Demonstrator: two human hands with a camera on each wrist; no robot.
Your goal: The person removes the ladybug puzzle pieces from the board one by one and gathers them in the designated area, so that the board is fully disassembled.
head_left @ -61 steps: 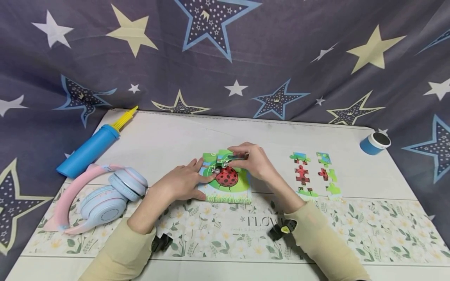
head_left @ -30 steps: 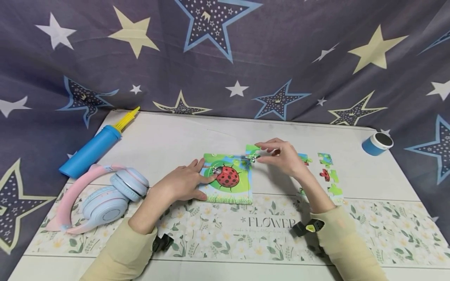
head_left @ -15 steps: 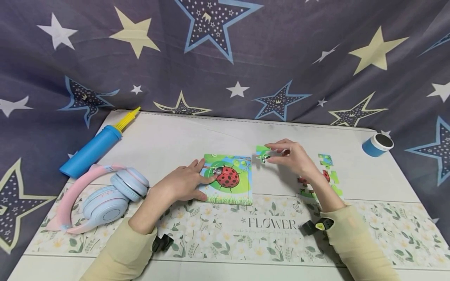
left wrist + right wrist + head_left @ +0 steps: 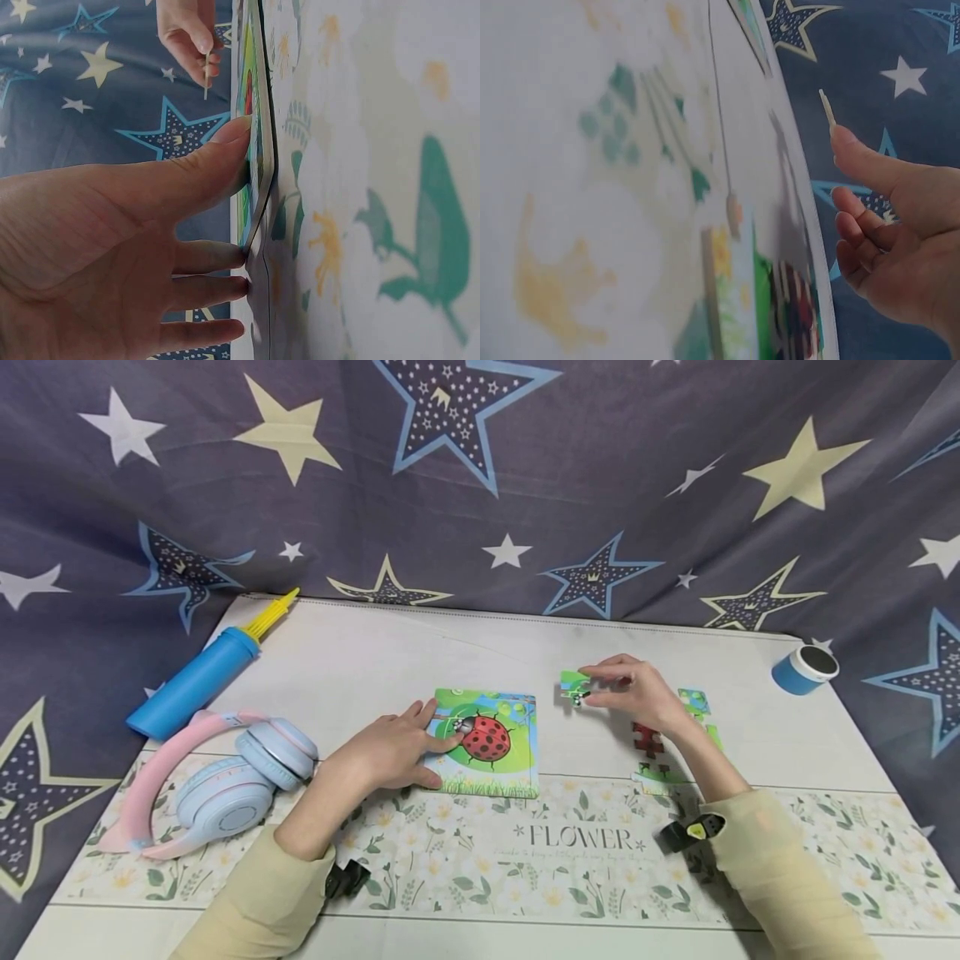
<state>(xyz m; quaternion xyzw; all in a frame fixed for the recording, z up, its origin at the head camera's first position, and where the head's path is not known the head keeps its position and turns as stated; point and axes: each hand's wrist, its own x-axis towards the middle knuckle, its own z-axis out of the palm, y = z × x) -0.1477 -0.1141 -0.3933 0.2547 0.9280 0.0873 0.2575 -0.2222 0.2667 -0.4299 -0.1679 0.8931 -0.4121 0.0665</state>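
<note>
A square ladybug puzzle board (image 4: 495, 781) lies at the table's middle. My left hand (image 4: 390, 750) rests on its left side, thumb and fingers extended. In the left wrist view, the thumb of the left hand (image 4: 127, 225) lies over the board's edge. Right of the board, my right hand (image 4: 637, 693) pinches a green puzzle piece (image 4: 574, 687) between thumb and fingers, above the table. The right wrist view shows this puzzle piece (image 4: 826, 109) edge-on. Loose pieces lie beneath and beside the right forearm, including a red piece (image 4: 647, 739); the forearm hides some of them.
Pink-and-blue headphones (image 4: 225, 785) lie left of the left arm. Behind them is a blue hand pump (image 4: 195, 681) with a yellow nozzle. A blue jar (image 4: 805, 668) with a white rim sits at the far right. A star-patterned curtain (image 4: 480, 527) hangs behind the table.
My right hand has lifted the green puzzle piece off the board and carried it right, towards the loose pieces. My left hand has stayed on the board.
</note>
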